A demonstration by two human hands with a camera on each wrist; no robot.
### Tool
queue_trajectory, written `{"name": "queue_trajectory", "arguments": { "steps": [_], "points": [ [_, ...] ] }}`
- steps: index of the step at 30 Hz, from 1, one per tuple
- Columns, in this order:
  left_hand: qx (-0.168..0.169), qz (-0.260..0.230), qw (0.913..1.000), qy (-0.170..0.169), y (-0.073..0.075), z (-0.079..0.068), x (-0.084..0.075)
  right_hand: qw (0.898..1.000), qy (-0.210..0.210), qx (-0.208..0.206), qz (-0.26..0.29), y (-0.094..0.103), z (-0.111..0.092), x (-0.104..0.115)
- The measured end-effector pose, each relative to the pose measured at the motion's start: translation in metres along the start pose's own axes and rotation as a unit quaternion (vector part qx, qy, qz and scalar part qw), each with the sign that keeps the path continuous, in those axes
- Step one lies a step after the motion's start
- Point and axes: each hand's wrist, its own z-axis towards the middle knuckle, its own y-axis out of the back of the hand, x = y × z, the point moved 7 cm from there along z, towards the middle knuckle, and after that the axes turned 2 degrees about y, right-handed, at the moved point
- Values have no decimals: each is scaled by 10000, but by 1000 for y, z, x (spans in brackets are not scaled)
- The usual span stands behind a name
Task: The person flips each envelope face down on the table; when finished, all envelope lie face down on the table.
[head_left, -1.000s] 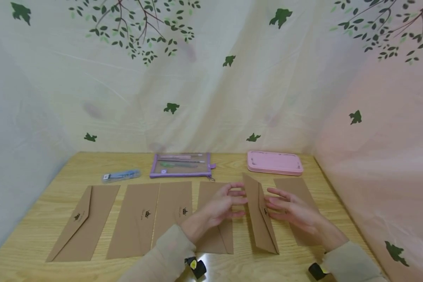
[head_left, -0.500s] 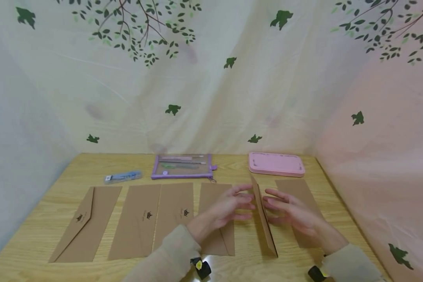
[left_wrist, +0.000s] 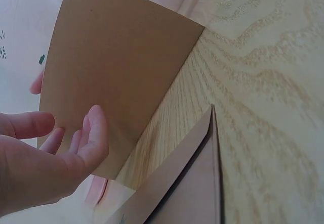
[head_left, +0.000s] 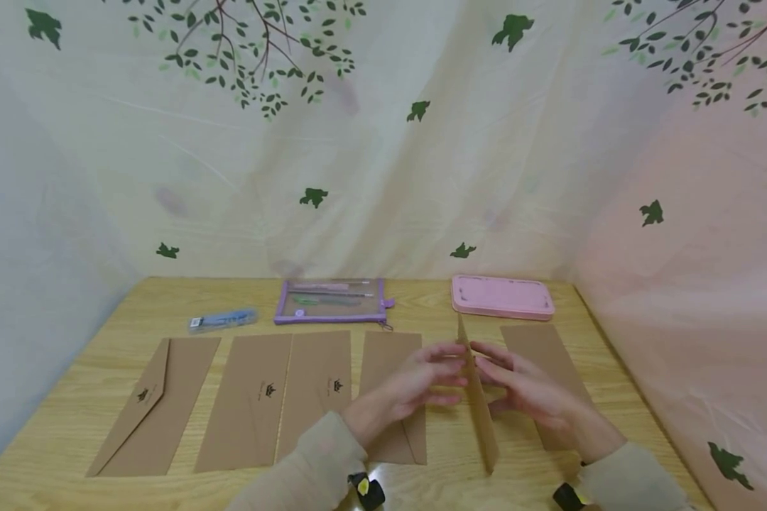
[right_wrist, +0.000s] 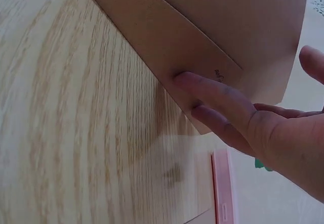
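Observation:
A brown paper envelope (head_left: 481, 426) stands on its long edge between my two hands, seen nearly edge-on in the head view. My left hand (head_left: 409, 389) is on its left, with relaxed fingers at the plain face (left_wrist: 121, 67) and the thumb apart. From the other side my right hand (head_left: 540, 401) touches the envelope with extended fingertips. In the right wrist view those fingers (right_wrist: 217, 95) rest on the flap side, near small dark print.
Several flat brown envelopes, such as a leftmost envelope (head_left: 185, 404) and a rightmost envelope (head_left: 543, 355), lie on the wooden table (head_left: 447, 486). Behind them are a blue item in clear packaging (head_left: 224, 320), a purple-edged pencil pouch (head_left: 329, 318) and a pink case (head_left: 502, 297).
The envelope has swung from a leftward slant, with its flap side showing, to nearly edge-on in the head view. My left hand has shifted slightly right, and my hands are closer together.

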Motion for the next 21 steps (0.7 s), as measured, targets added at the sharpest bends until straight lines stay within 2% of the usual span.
{"name": "queue_trajectory", "arguments": {
  "steps": [6, 21],
  "points": [
    [12, 32, 10000, 10, -1, 2, 5, 10000, -16, -17, 65, -4, 0, 2],
    [-34, 91, 9999, 131, -3, 0, 5, 9998, -19, -6, 214, -2, 0, 3]
  ]
}}
